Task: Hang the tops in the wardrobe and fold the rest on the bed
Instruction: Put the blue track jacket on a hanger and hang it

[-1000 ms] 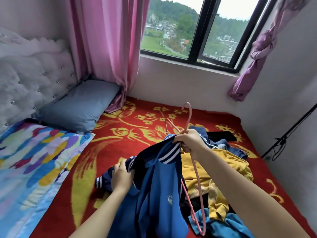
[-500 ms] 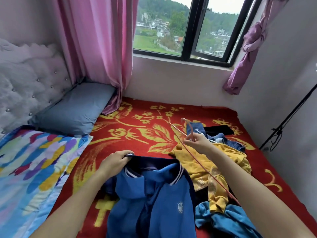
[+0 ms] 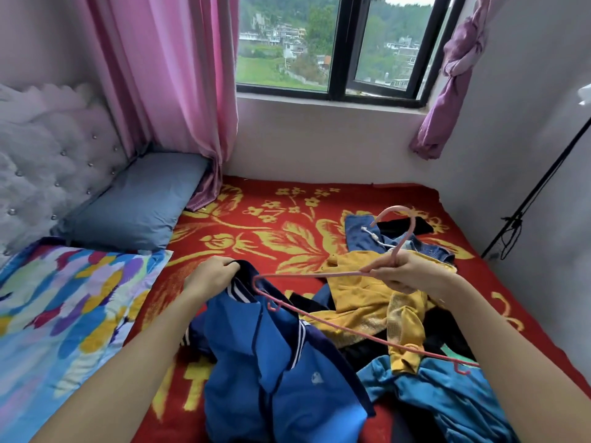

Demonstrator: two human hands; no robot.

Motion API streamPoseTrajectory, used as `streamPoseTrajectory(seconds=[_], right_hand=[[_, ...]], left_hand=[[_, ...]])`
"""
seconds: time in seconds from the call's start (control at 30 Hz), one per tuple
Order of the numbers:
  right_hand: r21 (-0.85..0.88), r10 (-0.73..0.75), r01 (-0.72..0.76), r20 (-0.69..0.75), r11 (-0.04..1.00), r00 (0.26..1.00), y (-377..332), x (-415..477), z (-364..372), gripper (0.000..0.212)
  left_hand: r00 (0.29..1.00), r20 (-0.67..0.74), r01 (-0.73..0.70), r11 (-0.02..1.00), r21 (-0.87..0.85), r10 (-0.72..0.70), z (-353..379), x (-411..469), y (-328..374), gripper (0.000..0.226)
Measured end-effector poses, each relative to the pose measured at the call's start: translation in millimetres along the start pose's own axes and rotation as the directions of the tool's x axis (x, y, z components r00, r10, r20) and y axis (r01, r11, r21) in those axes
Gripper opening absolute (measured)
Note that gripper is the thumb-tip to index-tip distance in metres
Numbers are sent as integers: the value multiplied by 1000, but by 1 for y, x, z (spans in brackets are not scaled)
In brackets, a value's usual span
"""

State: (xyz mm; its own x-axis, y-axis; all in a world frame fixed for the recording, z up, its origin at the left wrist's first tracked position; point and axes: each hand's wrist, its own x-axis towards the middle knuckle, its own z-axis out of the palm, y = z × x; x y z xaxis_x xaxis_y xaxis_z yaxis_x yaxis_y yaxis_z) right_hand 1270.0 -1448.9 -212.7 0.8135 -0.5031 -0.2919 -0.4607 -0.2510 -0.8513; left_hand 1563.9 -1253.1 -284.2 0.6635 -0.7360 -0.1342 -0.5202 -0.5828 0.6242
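L hand [image 3: 212, 276] is still gripping the navy, white-striped collar of the royal-blue jacket [image 3: 265, 362], fingers curled round the cloth. R hand [image 3: 406, 273] is pinching the thin pink plastic hanger [image 3: 307, 275] at the base of its hook, thumb & fingers closed on it. Vs. half a sec ago, the hanger is turning from edge-on to broadside: its whole triangle is now showing, hook pointing up & away, left tip reaching to just beside the collar. Jacket is lying front-up on the red blanket w/ yellow flower pattern [image 3: 271, 225], no longer lifted as it was 1 sec ago. Right of it a heap is resting on the blanket: mustard-yellow top [image 3: 361, 295], light-blue garment [image 3: 447, 394], denim piece w/ white drawstring [image 3: 361, 228]. Grey-blue pillow [image 3: 140, 199] is sitting against the white tufted headboard [image 3: 48, 161].
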Motion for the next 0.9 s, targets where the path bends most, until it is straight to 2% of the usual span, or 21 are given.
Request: streamPoseTrajectory(seconds=[0.13,0.27,0.37,0.43,0.5,0.53,0.6,0.63,0.7,0.73,0.77,0.83,0.9], right_hand=[[26,-19,17,48,1000,999,5,7,29,21],[55,-112,116,-80,992,991,-4,14,67,19],[-25,-218,216,-105,976,970,-15,18,106,20],[32,-283,292,-166,956,945,-21,22,124,20],[165,-279,332,-278,929,919,-24,22,125,23],[219,-269,350,-328,911,905,-25,20,120,23],[293,-266,384,-372,876,889,-23,14,106,20],[308,-272,396,-376,865,886,-22,11,99,20],[311,-285,413,-383,856,879,-22,8,88,19],[315,-291,417,-378,852,879,-22,8,85,19],[314,-298,419,-368,852,881,-23,8,83,20],[267,-328,424,-337,866,882,-27,9,85,21],[211,-361,429,-297,878,884,-33,6,81,24]], left_hand=[[996,-77,-32,997,64,37,-1,-11,23,33],[972,-201,-95,986,136,121,-7,-30,59,31],[942,-259,-173,971,164,212,-6,-48,87,34],[929,-233,-240,948,211,287,-3,-60,105,33],[924,-175,-285,919,271,339,-3,-69,114,30],[929,-111,-309,905,294,353,-5,-71,114,34],[922,43,-368,834,412,385,-16,-74,103,62],[871,-5,-418,747,517,491,-23,-71,96,71],[725,-125,-427,584,690,678,-37,-62,94,63],[694,-86,-447,521,727,715,-44,-54,93,51],[706,12,-510,497,702,708,-52,-47,94,42],[756,219,-623,575,530,617,-61,-41,100,37],[770,197,-630,672,390,607,-67,-39,104,28]])
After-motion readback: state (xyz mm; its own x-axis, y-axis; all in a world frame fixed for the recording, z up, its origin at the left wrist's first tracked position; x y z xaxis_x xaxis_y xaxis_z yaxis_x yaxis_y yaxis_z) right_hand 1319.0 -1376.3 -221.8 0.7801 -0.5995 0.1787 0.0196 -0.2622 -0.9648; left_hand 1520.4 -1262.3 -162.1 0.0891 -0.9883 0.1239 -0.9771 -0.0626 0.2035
